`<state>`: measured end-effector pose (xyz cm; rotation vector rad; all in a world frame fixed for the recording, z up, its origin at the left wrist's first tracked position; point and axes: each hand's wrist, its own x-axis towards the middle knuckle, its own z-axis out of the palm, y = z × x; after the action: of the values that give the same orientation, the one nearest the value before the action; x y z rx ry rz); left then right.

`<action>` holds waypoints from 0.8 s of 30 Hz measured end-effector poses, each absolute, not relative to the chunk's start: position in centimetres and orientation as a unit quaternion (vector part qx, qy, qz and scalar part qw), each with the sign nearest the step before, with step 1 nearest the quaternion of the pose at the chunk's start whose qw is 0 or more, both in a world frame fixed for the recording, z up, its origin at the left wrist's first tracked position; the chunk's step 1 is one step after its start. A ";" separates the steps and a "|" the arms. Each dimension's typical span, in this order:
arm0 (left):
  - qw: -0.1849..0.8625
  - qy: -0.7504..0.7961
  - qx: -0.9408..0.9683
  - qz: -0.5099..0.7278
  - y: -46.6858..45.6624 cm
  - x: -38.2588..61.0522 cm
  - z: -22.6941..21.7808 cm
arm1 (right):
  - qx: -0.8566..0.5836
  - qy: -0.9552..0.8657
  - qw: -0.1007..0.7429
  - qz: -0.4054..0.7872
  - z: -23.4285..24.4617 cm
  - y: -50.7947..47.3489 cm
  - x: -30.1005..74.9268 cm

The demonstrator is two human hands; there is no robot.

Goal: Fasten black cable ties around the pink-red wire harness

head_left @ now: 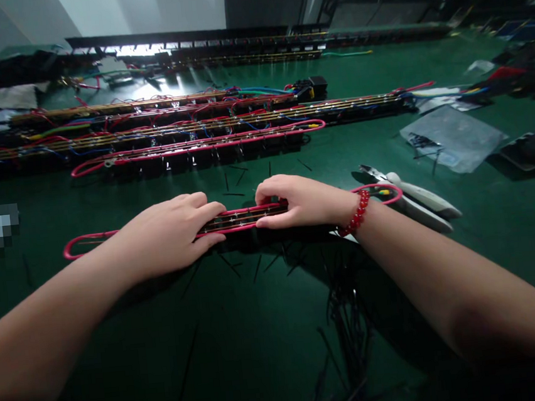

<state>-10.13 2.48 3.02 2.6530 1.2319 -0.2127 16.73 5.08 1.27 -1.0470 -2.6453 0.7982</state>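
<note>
A red-cabled strip (239, 218) is gripped by the left hand (171, 232) and the right hand (308, 201); black ties (348, 309) are scattered toward the near edge of the table (141, 357).

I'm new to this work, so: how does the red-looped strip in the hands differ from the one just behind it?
The left hand and right hand grip the held strip; the rear strip lies untouched. Hands cover parts of the held strip; none covers the rear strip. The held strip has pliers by its right end; the rear strip lies beside other wired strips. Both have red cable looped at each end.
</note>
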 end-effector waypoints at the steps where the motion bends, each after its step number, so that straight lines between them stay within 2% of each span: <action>1: 0.094 0.410 0.905 -0.065 2.5 -10.0 2.6 | -0.353 -0.891 0.095 0.270 1.2 5.1 16.7; 10: -0.002 0.356 0.935 -0.003 3.4 -10.0 0.3 | -0.354 -0.884 0.105 0.287 0.9 5.5 16.9; 24: 0.001 0.372 0.928 -0.026 3.5 -9.8 1.0 | -0.369 -0.879 0.104 0.285 1.1 5.6 16.9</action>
<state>-9.80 3.52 1.05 2.9139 1.1665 -0.0821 16.87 5.57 1.10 -1.0882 -2.5922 0.8403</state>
